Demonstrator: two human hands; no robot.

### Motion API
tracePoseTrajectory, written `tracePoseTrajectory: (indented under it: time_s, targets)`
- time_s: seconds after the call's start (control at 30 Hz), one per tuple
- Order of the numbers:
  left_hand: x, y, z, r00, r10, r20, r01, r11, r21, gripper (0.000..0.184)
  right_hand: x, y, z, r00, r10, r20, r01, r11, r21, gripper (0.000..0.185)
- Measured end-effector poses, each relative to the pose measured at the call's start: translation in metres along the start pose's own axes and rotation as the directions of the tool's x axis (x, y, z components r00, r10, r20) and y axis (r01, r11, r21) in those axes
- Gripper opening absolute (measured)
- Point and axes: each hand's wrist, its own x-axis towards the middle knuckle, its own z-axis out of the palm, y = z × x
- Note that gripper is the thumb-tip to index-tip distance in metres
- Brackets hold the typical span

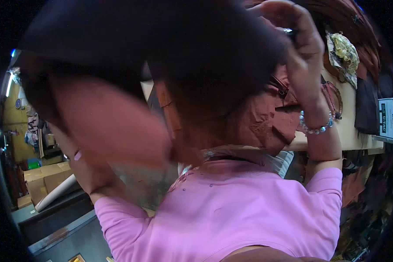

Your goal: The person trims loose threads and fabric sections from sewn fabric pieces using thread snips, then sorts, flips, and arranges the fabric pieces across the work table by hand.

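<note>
Fingers of the right hand curled at the edge of a large dark piece, tips hidden; cannot tell whether pinching or only resting. Left hand covered by the same piece, only the left forearm showing; state of those fingers also impossible to tell. Dark piece, perhaps leather or cloth, close to the camera, above the near side of the table.

Possible trouble, by judgement: a slip or twist of the dark piece, from uneven support; also brown pieces at the near edge of the table dragged away by a hanging part, or caught on the bead bracelet.

Long axis of the dark piece, as far as visible, roughly side to side, along the near edge of the table. Left of the table, a blurred reddish-brown panel, slanting, lower end toward the pink shirt; not clear if joined to the dark piece.

Farther, on the right part of the table, a crumpled pale bundle. Well apart to the left of the table, a cardboard box.
</note>
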Motion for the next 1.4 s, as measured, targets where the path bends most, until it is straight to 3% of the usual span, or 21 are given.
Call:
tracePoseTrajectory:
  time_s: [0.1, 0.2, 0.23, 0.4, 0.47, 0.5, 0.57, 0.6, 0.7, 0.8, 0.9, 1.03, 1.07, 1.17, 1.2, 1.23, 1.3, 1.37, 1.4]
  targets:
    - [-0.009, -0.029, -0.009, 0.963, -0.224, -0.151, 0.195, 0.963, -0.188, 0.029, 0.016, -0.022, -0.016, 0.984, 0.148, -0.095, -0.119, 0.957, 0.264, 0.013]
    - [-0.034, -0.008, 0.031, 0.934, -0.354, -0.043, 0.290, 0.825, -0.485, 0.030, 0.015, 0.009, -0.044, 0.980, 0.094, -0.177, -0.067, 0.986, 0.152, 0.024]
    - [-0.044, 0.008, 0.051, 0.937, -0.349, 0.020, 0.301, 0.776, -0.554, 0.030, 0.015, 0.005, -0.039, 0.969, 0.092, -0.230, -0.045, 0.979, 0.201, 0.024]
    - [-0.090, 0.091, 0.134, 0.972, -0.167, 0.164, 0.230, 0.558, -0.797, 0.036, -0.003, -0.005, -0.022, 1.000, -0.010, 0.010, 0.006, 0.941, 0.339, 0.025]
    - [-0.097, 0.107, 0.140, 0.953, -0.171, 0.252, 0.299, 0.372, -0.879, 0.032, -0.009, -0.012, -0.007, 0.969, -0.172, 0.180, 0.160, 0.984, 0.082, 0.033]
    - [-0.098, 0.112, 0.141, 0.939, -0.178, 0.295, 0.335, 0.275, -0.901, 0.031, -0.009, -0.017, 0.004, 0.897, -0.287, 0.336, 0.351, 0.925, -0.147, 0.041]
    - [-0.100, 0.119, 0.140, 0.940, -0.143, 0.310, 0.336, 0.223, -0.915, 0.031, -0.030, -0.013, 0.025, 0.882, -0.127, 0.454, 0.288, 0.907, -0.306, 0.050]
    - [-0.101, 0.119, 0.139, 0.941, -0.126, 0.315, 0.335, 0.202, -0.921, 0.031, -0.035, -0.008, 0.034, 0.895, -0.094, 0.436, 0.262, 0.902, -0.344, 0.048]
    - [-0.104, 0.115, 0.136, 0.950, -0.106, 0.294, 0.312, 0.367, -0.876, 0.033, -0.036, 0.013, 0.042, 0.906, -0.044, 0.421, 0.223, 0.894, -0.388, 0.038]
    - [-0.104, 0.104, 0.131, 0.930, -0.164, 0.329, 0.367, 0.395, -0.842, 0.032, -0.026, 0.026, 0.040, 0.913, 0.005, 0.408, 0.139, 0.936, -0.323, 0.025]
    - [-0.106, 0.102, 0.128, 0.948, -0.160, 0.274, 0.316, 0.419, -0.851, 0.031, -0.007, 0.029, 0.043, 0.886, 0.075, 0.458, 0.078, 0.949, -0.306, 0.018]
    - [-0.107, 0.104, 0.131, 0.991, -0.015, 0.134, 0.113, 0.637, -0.762, 0.028, 0.013, 0.039, 0.058, 0.828, 0.152, 0.539, -0.071, 0.983, -0.168, 0.016]
    - [-0.107, 0.111, 0.129, 0.993, 0.065, 0.097, 0.019, 0.733, -0.680, 0.028, 0.018, 0.036, 0.060, 0.811, 0.250, 0.529, -0.119, 0.956, -0.269, 0.018]
    - [-0.105, 0.102, 0.124, 0.946, -0.017, 0.324, 0.178, 0.862, -0.474, 0.026, 0.016, 0.044, 0.064, 0.838, 0.217, 0.500, -0.109, 0.965, -0.237, 0.021]
    - [-0.104, 0.106, 0.122, 0.920, -0.138, 0.367, 0.313, 0.822, -0.476, 0.025, 0.012, 0.043, 0.064, 0.904, 0.126, 0.408, -0.038, 0.976, -0.215, 0.020]
    - [-0.104, 0.104, 0.123, 0.927, -0.128, 0.352, 0.307, 0.798, -0.519, 0.025, 0.012, 0.026, 0.061, 0.923, 0.166, 0.347, -0.090, 0.970, -0.224, 0.019]
    - [-0.102, 0.099, 0.126, 0.942, -0.108, 0.318, 0.289, 0.742, -0.605, 0.026, -0.005, 0.019, 0.046, 0.953, -0.128, 0.276, 0.246, 0.856, -0.455, 0.026]
    - [-0.102, 0.095, 0.127, 0.933, -0.110, 0.343, 0.331, 0.639, -0.694, 0.027, -0.022, 0.000, 0.037, 0.902, 0.095, 0.421, 0.122, 0.879, -0.460, 0.036]
    - [-0.101, 0.096, 0.127, 0.929, -0.114, 0.351, 0.348, 0.590, -0.728, 0.027, -0.031, 0.002, 0.037, 0.890, 0.000, 0.456, 0.284, 0.782, -0.555, 0.041]
